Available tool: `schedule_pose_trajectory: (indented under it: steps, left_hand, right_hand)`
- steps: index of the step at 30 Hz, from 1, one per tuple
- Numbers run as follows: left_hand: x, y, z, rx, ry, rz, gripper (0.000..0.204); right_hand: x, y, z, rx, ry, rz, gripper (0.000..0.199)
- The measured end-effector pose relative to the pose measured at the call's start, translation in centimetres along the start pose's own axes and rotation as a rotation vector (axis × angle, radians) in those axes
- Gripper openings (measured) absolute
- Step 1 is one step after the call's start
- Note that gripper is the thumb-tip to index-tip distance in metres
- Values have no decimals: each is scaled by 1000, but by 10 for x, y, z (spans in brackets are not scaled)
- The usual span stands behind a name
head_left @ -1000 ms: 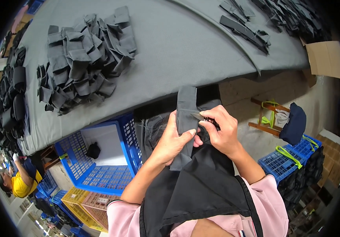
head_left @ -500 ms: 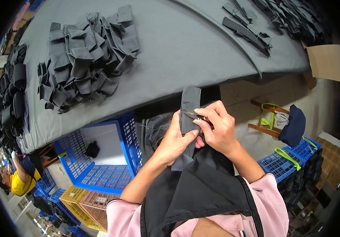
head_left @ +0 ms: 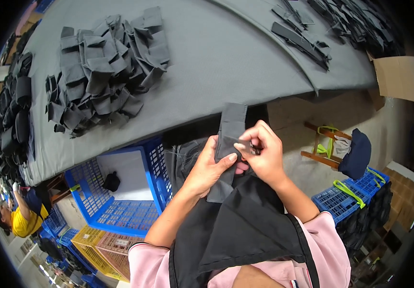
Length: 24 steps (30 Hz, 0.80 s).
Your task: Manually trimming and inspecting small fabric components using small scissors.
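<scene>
Both hands up in front of the chest, off the worktop [head_left: 245,62]. Grey fabric strip [head_left: 229,139] sits between them, long axis running straight away from the body: top end sticks up above the fingers, lower end hangs below the left palm over the black apron [head_left: 245,230]. Left hand [head_left: 211,165] closed around the strip's left side, thumb pressed across its face. Right hand [head_left: 262,153] pinches the right edge around a small dark metal piece (too small to identify). Both equally near; left carries the strip. Piled grey pieces [head_left: 106,67] lie well ahead-left, blue crate [head_left: 120,192] lower-left.
</scene>
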<state>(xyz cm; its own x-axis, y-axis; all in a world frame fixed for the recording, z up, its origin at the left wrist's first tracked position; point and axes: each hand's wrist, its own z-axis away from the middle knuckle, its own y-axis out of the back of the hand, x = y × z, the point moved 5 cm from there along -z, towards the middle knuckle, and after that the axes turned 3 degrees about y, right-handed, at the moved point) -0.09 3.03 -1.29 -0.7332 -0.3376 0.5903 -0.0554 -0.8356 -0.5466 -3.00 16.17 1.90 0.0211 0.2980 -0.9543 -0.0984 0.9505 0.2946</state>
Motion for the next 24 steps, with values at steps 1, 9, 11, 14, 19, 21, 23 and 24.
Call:
schedule_pose_trajectory:
  steps: [1,9,11,14,19,21,23,24]
  left_hand:
    - [-4,3,2,-10,-22,-9,54]
    - [-17,10,8,188,49,-101,62]
    - [-12,6,9,179,8,-127,51]
    - [-18,16,12,190,-86,-222,36]
    - [-9,12,15,76,-77,-461,25]
    - [-10,8,20,26,82,-209,23]
    - [-8,13,20,22,31,-210,23]
    - [-5,13,19,9,-22,-217,23]
  right_hand:
    - [-3,0,6,57,177,83,19]
    - [6,-14,25,-41,138,-7,28]
    - [-2,-8,23,-28,249,62,27]
    - [-23,-9,19,-46,396,153,26]
    - [5,-21,-6,-202,72,33,15]
    - [2,-14,-4,-128,167,38,22]
    - [-4,-5,5,-160,202,87,25]
    - [-11,0,8,-184,241,142,28]
